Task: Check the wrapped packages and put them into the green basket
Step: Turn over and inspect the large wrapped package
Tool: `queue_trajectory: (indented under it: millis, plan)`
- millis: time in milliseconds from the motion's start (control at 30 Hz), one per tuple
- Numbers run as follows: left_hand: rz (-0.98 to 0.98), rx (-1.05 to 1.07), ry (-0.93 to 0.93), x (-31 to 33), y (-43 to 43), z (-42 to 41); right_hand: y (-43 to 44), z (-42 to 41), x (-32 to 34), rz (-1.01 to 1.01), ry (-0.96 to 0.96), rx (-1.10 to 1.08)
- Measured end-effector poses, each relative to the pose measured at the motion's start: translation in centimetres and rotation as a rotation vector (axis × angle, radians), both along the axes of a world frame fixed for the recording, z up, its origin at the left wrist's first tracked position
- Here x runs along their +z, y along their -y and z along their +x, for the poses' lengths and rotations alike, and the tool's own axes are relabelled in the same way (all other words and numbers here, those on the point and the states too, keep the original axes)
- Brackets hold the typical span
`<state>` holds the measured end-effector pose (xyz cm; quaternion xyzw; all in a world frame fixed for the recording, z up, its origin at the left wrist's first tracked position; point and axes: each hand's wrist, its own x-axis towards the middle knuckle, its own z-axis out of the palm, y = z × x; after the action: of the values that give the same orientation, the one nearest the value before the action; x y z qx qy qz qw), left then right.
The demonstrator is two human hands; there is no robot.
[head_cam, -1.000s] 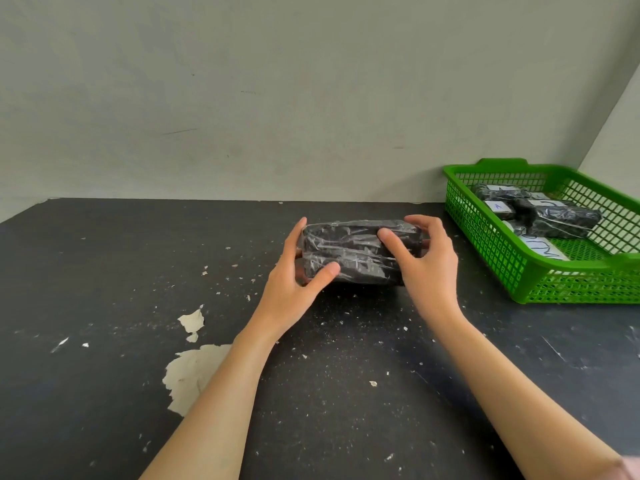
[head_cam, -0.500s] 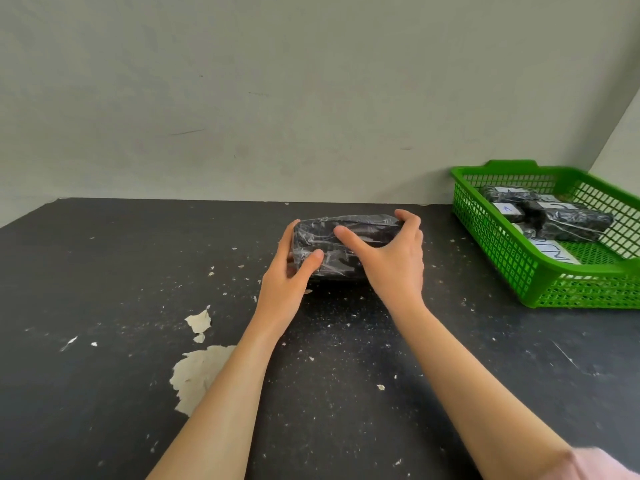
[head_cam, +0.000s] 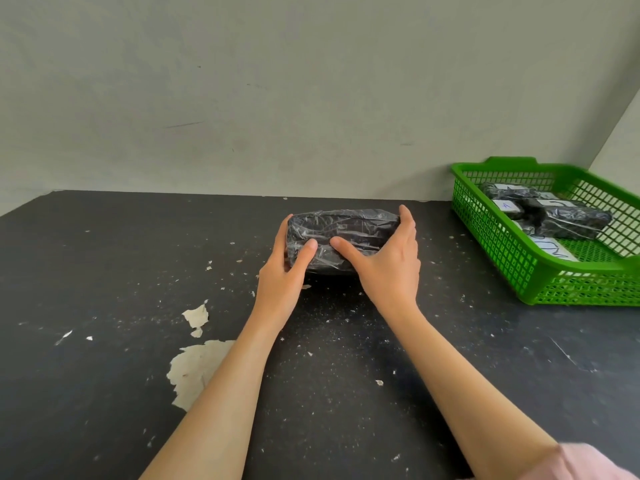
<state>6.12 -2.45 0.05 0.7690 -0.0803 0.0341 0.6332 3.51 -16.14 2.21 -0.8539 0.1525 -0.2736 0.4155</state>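
Black wrapped package point(head_cam: 341, 237) on dark table point(head_cam: 104, 271), gripped at both ends.

Left hand point(head_cam: 282, 275) and right hand point(head_cam: 388, 268) clasped around it, thumbs across front, forearms outstretched; green basket point(head_cam: 498, 237) well right, holding other packages point(head_cam: 554, 216).

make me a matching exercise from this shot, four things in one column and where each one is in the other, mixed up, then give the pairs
Things:
1. black wrapped package
2. green basket
3. left hand
4. peeled paint patch

Places:
A. on the package's left end, thumb on its front
B. on the table between the two hands
C. on the tabletop beside the left forearm
D. at the table's far right, with wrapped packages already inside

Pairs: 1-B, 2-D, 3-A, 4-C
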Motion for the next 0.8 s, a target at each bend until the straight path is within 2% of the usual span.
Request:
queue_trajectory:
  millis: [200,433,567,800]
  plan:
    - [-0.069,0.087,0.004,-0.2,-0.1,0.3,0.8,-0.6,-1.1,0.193,0.074,0.193]
    - [-0.074,0.061,-0.007,-0.2,-0.4,0.3,1.1,-0.7,-1.7,0.434,0.142,0.324]
    - [-0.04,0.006,-0.031,0.0,-0.4,0.1,1.5,-0.8,-1.6,0.473,0.156,0.357]
    - [0.007,0.087,-0.015,0.4,0.3,-0.4,1.5,-0.6,-1.9,0.514,0.171,0.383]
